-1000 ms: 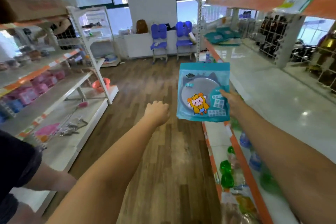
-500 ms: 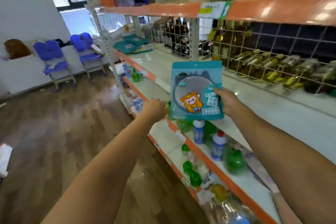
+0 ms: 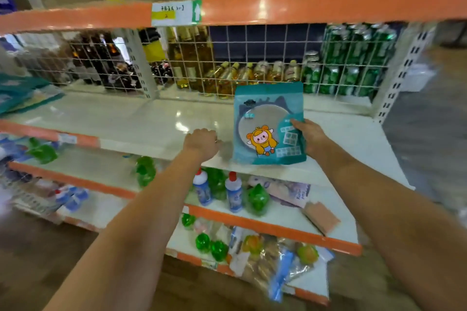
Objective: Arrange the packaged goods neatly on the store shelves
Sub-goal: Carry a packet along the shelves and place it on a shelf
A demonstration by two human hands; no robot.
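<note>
Over the front edge of the white shelf (image 3: 156, 121), at about three o'clock from centre, the right hand (image 3: 312, 137) grips a teal pouch (image 3: 269, 125) by its right side, thumb across the front. It's upright, long axis vertical, top edge at twelve o'clock, printed face toward the camera: a round grey window, a cartoon figure in a yellow hood, small white label squares. At nine o'clock from the pouch, the left hand (image 3: 201, 140) is curled into a fist, holding nothing, knuckles at the shelf edge. Bottles (image 3: 235, 76) stand behind the wire grid (image 3: 252, 58).
</note>
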